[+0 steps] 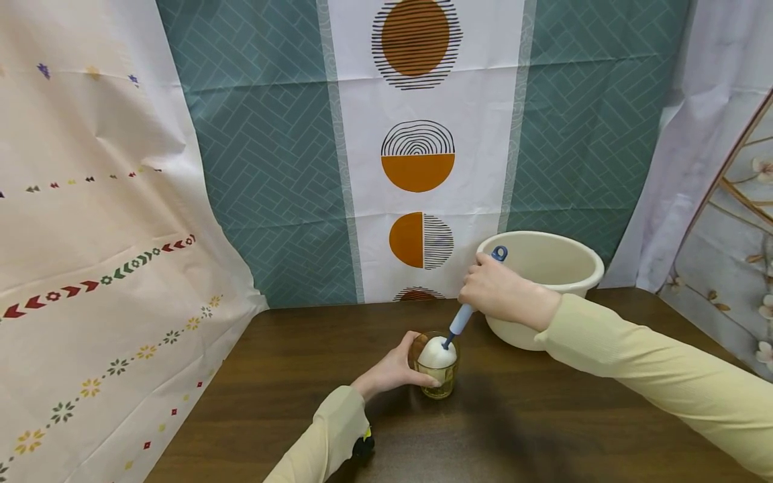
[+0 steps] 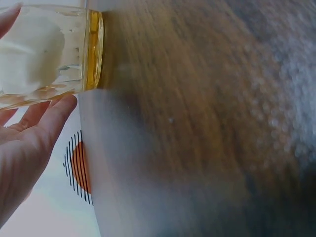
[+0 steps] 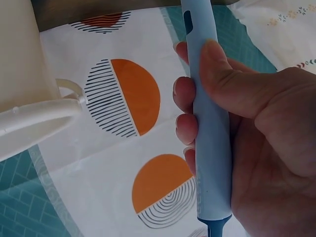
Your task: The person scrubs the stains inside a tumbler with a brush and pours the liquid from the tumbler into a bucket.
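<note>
My left hand [image 1: 395, 367] holds an amber-tinted drinking glass [image 1: 444, 388] around its side, with the thumb across the front. The glass stands upright on the wooden table in the head view; the left wrist view shows its thick amber base [image 2: 94, 49]. A cup brush with a light-blue handle [image 1: 461, 319] slants down into it, its white sponge head [image 1: 436, 353] inside the glass and bulging above the rim. My right hand [image 1: 496, 290] grips the upper handle. In the right wrist view, fingers curl round the blue handle [image 3: 213, 158] and the thumb lies along it.
A cream plastic basin [image 1: 594, 278] stands behind and to the right, close behind my right hand. Brown wood table [image 1: 290, 376] spreads around the glass. Patterned cloths, including a teal and white one [image 1: 272, 168], hang at the back and sides.
</note>
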Motion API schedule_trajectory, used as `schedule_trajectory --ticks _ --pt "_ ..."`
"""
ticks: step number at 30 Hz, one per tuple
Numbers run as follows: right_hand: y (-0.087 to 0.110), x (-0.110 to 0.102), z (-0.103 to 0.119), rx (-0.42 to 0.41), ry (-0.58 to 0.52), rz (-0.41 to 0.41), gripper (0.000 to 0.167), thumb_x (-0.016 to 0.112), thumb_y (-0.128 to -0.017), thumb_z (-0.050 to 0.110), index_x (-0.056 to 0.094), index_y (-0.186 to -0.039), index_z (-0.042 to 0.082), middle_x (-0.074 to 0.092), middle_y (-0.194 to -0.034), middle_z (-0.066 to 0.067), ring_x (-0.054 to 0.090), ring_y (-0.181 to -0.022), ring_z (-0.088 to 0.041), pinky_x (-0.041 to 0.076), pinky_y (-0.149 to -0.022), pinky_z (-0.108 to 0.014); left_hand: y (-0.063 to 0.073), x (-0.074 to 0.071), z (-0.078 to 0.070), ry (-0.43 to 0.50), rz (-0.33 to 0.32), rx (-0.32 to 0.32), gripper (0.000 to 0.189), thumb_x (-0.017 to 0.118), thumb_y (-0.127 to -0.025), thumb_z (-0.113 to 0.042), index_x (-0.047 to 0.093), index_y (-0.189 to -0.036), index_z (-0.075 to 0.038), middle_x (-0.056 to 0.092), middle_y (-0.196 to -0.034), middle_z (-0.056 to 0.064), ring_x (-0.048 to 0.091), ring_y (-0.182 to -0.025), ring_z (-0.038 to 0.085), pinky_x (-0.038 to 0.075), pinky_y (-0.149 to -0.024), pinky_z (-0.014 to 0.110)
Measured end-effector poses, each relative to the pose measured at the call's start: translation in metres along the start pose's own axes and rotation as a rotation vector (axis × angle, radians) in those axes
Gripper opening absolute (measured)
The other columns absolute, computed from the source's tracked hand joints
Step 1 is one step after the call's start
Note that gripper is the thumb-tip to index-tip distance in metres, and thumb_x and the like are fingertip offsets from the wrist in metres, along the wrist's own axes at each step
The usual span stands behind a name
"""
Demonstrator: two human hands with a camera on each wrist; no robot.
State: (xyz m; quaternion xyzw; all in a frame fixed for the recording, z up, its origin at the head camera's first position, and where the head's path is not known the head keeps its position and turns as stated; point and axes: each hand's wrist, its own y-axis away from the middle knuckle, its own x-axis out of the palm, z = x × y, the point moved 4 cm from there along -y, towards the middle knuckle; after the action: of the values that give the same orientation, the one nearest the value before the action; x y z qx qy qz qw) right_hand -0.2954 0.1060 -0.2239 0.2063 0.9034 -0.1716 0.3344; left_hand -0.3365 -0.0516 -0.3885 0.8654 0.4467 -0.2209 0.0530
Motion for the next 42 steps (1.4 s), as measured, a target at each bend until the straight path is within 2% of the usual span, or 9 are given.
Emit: schedule_trajectory --ticks 3,5,13,16,20,26,28,42 --pt "0.001 -0.001 -0.002 0.009 -0.006 -0.009 0.016 0.073 -0.069 0.015 0.061 -0.061 0.021 0.053 -0.058 0.002 0.049 -0.056 -0.019 0.033 -0.061 -0.033 0.006 0.000 -0.013 -0.011 0.002 -0.002 0.064 0.076 -0.071 -0.013 0.035 -0.120 -0.007 0.050 -0.104 0.004 0.049 -0.094 0.017 0.040 -0.079 0.034" --pt "0.002 -0.001 -0.002 0.018 -0.003 -0.007 0.016 0.074 -0.068 0.017 0.060 -0.061 0.021 0.053 -0.058 0.002 0.049 -0.056 -0.019 0.033 -0.060 -0.033 0.007 0.000 -0.015 -0.014 0.002 -0.006 0.064 0.076 -0.071 -0.014 0.035 -0.119 -0.007 0.050 -0.103 0.004 0.049 -0.094 0.016 0.039 -0.080 0.034" --pt "0.006 -0.004 -0.002 0.075 0.036 -0.015 0.019 0.073 -0.070 0.017 0.058 -0.059 0.021 0.052 -0.057 0.001 0.049 -0.055 -0.019 0.031 -0.056 -0.032 0.006 0.000 -0.014 -0.010 -0.009 0.010 0.066 0.078 -0.069 -0.013 0.035 -0.119 -0.008 0.050 -0.105 0.003 0.049 -0.095 0.017 0.038 -0.081 0.035" --pt "0.008 -0.004 -0.002 0.104 0.057 -0.018 0.022 0.073 -0.069 0.015 0.056 -0.056 0.019 0.050 -0.056 0.000 0.048 -0.055 -0.019 0.031 -0.056 -0.032 0.006 0.000 -0.014 -0.009 -0.005 -0.003 0.065 0.077 -0.070 -0.013 0.035 -0.119 -0.008 0.050 -0.106 0.003 0.049 -0.096 0.017 0.038 -0.082 0.036" --pt "0.008 -0.007 -0.001 0.129 0.066 -0.032 0.024 0.072 -0.068 0.010 0.054 -0.055 0.016 0.049 -0.055 -0.003 0.046 -0.053 -0.020 0.031 -0.057 -0.033 0.004 0.000 -0.010 -0.003 -0.002 -0.025 0.065 0.077 -0.071 -0.014 0.035 -0.120 -0.008 0.050 -0.107 0.004 0.049 -0.097 0.019 0.037 -0.084 0.038" --pt "0.007 -0.014 0.004 0.143 0.088 -0.024 0.023 0.072 -0.069 0.010 0.055 -0.055 0.015 0.050 -0.054 -0.004 0.046 -0.053 -0.020 0.032 -0.058 -0.034 -0.007 0.000 0.016 -0.026 -0.011 -0.037 0.069 0.078 -0.070 -0.019 0.033 -0.122 -0.013 0.049 -0.109 0.001 0.048 -0.099 0.017 0.035 -0.086 0.040" --pt "0.007 -0.015 0.005 0.144 0.095 -0.024 0.023 0.072 -0.069 0.010 0.055 -0.054 0.015 0.050 -0.054 -0.005 0.046 -0.052 -0.020 0.032 -0.058 -0.034 -0.008 0.000 0.020 -0.037 -0.014 -0.041 0.070 0.078 -0.069 -0.021 0.033 -0.123 -0.015 0.049 -0.110 0.000 0.048 -0.100 0.017 0.035 -0.086 0.040" --pt "0.008 -0.018 0.006 0.149 0.121 -0.031 0.022 0.072 -0.069 0.011 0.056 -0.055 0.015 0.049 -0.055 -0.004 0.046 -0.054 -0.020 0.031 -0.057 -0.034 -0.007 0.000 0.020 -0.048 -0.027 -0.031 0.069 0.079 -0.069 -0.022 0.035 -0.121 -0.016 0.050 -0.109 -0.002 0.048 -0.100 0.015 0.036 -0.085 0.040"
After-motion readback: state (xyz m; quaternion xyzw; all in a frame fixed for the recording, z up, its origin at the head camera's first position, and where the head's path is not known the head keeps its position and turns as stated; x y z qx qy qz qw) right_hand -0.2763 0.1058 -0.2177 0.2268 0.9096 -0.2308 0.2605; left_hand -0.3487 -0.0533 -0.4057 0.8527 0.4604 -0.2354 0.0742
